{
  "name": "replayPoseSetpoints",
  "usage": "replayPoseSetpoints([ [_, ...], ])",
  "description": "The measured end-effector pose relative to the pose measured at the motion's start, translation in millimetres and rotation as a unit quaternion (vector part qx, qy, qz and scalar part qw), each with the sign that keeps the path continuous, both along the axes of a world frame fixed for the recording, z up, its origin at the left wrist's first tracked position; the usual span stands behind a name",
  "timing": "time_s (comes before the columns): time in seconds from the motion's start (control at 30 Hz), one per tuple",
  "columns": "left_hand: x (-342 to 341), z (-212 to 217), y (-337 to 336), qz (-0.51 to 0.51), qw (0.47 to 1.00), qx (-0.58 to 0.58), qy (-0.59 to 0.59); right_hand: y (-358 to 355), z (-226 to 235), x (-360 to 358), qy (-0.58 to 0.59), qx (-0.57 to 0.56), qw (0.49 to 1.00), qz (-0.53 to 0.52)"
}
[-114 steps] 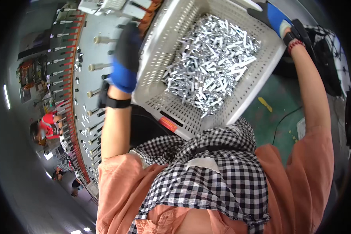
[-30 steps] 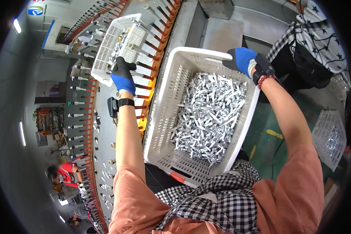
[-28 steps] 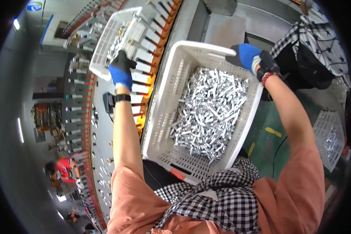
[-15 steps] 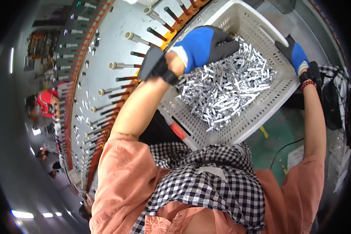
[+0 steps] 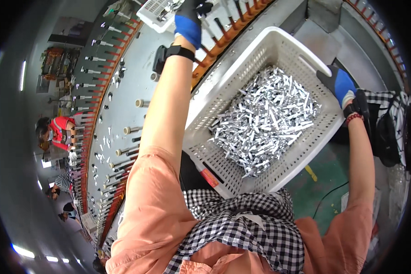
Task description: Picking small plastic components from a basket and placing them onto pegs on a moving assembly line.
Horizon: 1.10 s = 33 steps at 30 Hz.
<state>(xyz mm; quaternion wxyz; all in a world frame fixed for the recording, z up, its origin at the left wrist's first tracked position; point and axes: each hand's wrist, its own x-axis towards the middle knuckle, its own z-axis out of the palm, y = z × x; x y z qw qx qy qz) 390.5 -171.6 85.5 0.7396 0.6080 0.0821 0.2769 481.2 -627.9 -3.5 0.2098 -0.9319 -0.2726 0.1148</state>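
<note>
A large off-white perforated plastic basket (image 5: 278, 186) stands in front of me, partly filled with a heap of small shiny metal parts (image 5: 265, 123). At its far right corner my right hand (image 5: 340, 84), in a blue and black glove, is closed on the basket's rim by the handle slot. My left arm stretches far forward over the bench. Beside a smaller white basket (image 5: 157, 20) with metal pieces in it, my gloved left hand (image 5: 188, 23) reaches the upper picture edge. Its fingertips are cut off there, so what they hold, if anything, is hidden.
A curved row of metal sockets with dark red handles (image 5: 118, 165) lines the orange bench edge. Loose metal pieces (image 5: 106, 145) lie on the grey bench top (image 5: 128, 91). Across it sits a person in red (image 5: 61, 130). A black cable (image 5: 326, 196) crosses the green floor.
My left hand has moved off the metal heap, forward and left to the smaller basket. My right hand stays on the large basket's rim. The view has shifted a little.
</note>
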Motion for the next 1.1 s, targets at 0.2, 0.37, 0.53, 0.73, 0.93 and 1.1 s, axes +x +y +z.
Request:
replayPoseSetpoints([
  [0.2,-46,47,-72,0.145,0.772,0.597,0.163,-1,6,2,-0.005,-0.031,0.999,-0.021],
  [0.37,-77,55,-159,0.043,0.692,0.720,-0.034,0,3,9,0.019,-0.008,1.000,-0.006],
  [0.53,-114,25,-172,-0.096,0.567,0.816,0.050,7,-5,10,0.013,-0.017,1.000,0.017],
  [0.73,-139,-4,-198,-0.304,0.396,0.822,0.274,-5,-9,10,0.014,-0.006,1.000,0.007],
  [0.93,-161,-5,-191,-0.296,0.420,0.814,0.270,2,-5,11,0.039,-0.006,0.999,0.002],
  [1.1,-175,11,-197,-0.291,0.397,0.825,0.278,-3,-15,17,0.031,-0.008,0.999,0.003],
])
